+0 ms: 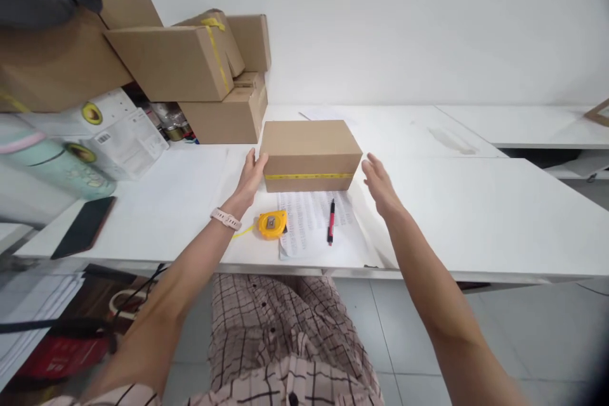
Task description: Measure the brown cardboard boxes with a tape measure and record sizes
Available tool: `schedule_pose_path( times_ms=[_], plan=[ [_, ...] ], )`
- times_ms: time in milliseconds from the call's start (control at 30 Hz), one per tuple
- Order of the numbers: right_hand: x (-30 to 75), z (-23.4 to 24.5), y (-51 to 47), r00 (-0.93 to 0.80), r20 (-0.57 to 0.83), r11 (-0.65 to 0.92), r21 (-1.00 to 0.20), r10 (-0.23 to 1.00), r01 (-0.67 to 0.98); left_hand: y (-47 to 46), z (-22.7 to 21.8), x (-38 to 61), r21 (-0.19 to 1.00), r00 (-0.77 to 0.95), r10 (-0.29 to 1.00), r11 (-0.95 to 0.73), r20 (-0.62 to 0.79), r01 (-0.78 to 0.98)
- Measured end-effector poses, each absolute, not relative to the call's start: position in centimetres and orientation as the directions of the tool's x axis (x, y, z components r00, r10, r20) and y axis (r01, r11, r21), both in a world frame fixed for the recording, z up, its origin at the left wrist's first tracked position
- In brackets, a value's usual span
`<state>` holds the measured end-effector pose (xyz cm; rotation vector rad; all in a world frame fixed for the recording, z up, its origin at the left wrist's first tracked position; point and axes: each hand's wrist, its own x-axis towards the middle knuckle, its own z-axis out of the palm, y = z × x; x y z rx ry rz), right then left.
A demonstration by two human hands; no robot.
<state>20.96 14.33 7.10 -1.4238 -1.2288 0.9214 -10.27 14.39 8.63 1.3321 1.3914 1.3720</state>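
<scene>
A closed brown cardboard box (311, 138) lies on the white table in front of me, with a yellow strip (309, 176) running across its front face. My left hand (250, 179) is at the box's left side, fingers stretched out and thumb by the front corner; whether it presses on the cardboard I cannot tell. On the other side, my right hand (379, 184) is open, a small gap between it and the box. Nearer to me are a yellow tape measure (271, 224), a printed sheet (304, 238) and a red and black pen (331, 223) on that sheet.
Several cardboard boxes (162, 57) are stacked at the back left. Below them stand white cartons with avocado pictures (126, 143) and a mint-green bottle (61, 162). A dark phone (84, 226) lies at the table's left end. A wall closes off the back.
</scene>
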Motion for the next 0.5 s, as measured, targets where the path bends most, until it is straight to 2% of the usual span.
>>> schedule_pose_path(
  times_ms=[100, 200, 333, 433, 500],
  plan=[
    [21.7, 6.5, 11.7, 0.352, 0.179, 0.101, -0.968, 0.919, 0.231, 10.4, 7.8, -11.4, 0.961, -0.211, 0.959, -0.134, 0.187, 0.242],
    [21.4, 5.8, 8.5, 0.359, 0.217, 0.14, -0.963, 0.908, 0.229, 6.1, 6.3, -12.1, 0.935, -0.06, 0.99, -0.102, 0.13, 0.339],
    [19.5, 4.7, 5.0, 0.227, 0.202, 0.142, -0.957, 0.953, 0.254, 3.7, 4.4, -11.8, 0.888, 0.108, 0.993, -0.095, 0.052, 0.45],
    [17.5, 4.1, 3.7, 0.095, 0.183, 0.154, -0.954, 0.978, 0.256, 4.0, 4.2, -11.2, 0.9, 0.119, 0.991, -0.101, 0.055, 0.423],
    [16.2, 4.3, 3.5, -0.023, 0.117, 0.119, -0.977, 0.993, 0.176, 4.4, 4.9, -10.7, 0.918, 0.16, 0.986, -0.111, 0.052, 0.38]
  ],
)
